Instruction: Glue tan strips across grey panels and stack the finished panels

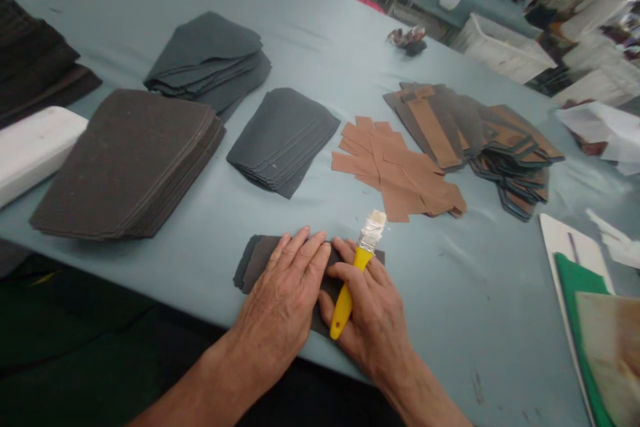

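Note:
Near the front edge of the table, my left hand (287, 287) lies flat with its fingers stretched out over dark brown sheet pieces (256, 263). Beside it, my right hand (373, 307) grips a paintbrush (345, 303) with a yellow handle. The brush points up and away, its bristles and ferrule coated in white. Fingertips of my right hand also rest on the dark sheet under it. Both hands cover much of these pieces, so their full outline is hidden.
A thick stack of dark brown pieces (125, 160) lies left, with dark grey-green stacks (285, 137) behind. Tan strips (395, 167) lie ahead, near dark pieces bearing tan strips (445, 120). A white block (37, 147) sits at left; a white board (555, 260) lies at right.

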